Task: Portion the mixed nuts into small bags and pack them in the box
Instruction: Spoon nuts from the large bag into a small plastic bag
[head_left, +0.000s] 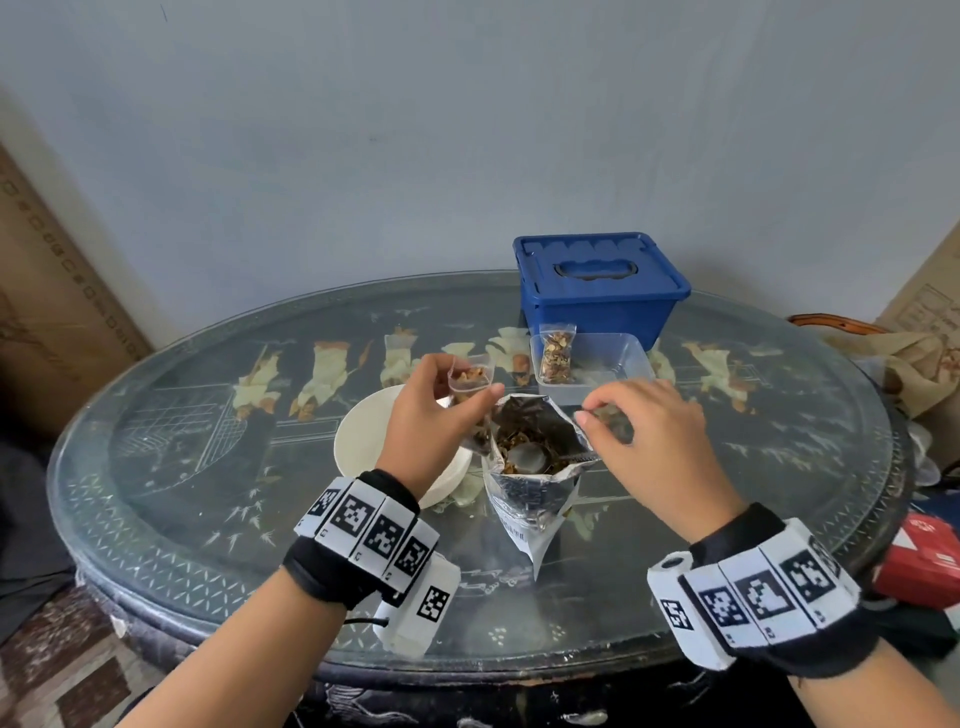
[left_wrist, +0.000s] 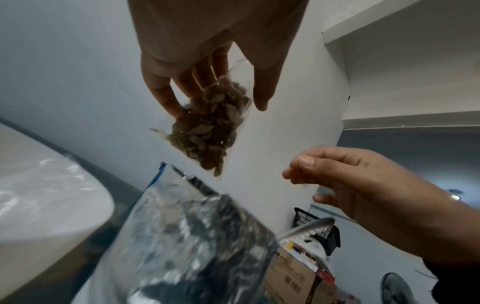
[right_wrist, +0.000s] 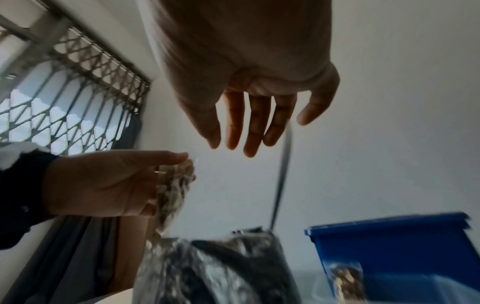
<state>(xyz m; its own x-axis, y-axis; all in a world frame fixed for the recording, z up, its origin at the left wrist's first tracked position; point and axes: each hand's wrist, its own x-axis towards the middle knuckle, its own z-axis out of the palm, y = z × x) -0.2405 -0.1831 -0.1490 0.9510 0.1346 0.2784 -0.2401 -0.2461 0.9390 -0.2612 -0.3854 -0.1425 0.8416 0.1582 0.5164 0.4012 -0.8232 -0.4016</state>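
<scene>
The small bag (head_left: 470, 382) of nuts is pinched by the left hand (head_left: 434, 421) above the foil pouch (head_left: 535, 467), whose base the wrist views cut off. The right hand (head_left: 644, 436) hangs beside it, fingers loose, holding nothing. Only the head view shows 1 filled bag (head_left: 557, 354) leaning in the clear tub (head_left: 631, 358).

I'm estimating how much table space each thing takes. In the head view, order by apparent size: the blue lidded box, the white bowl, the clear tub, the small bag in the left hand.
1. Blue lidded plastic box.
2. White round bowl, partly hidden by the left hand; unsure against the box.
3. Clear rectangular plastic tub.
4. Small clear bag of nuts.
</scene>
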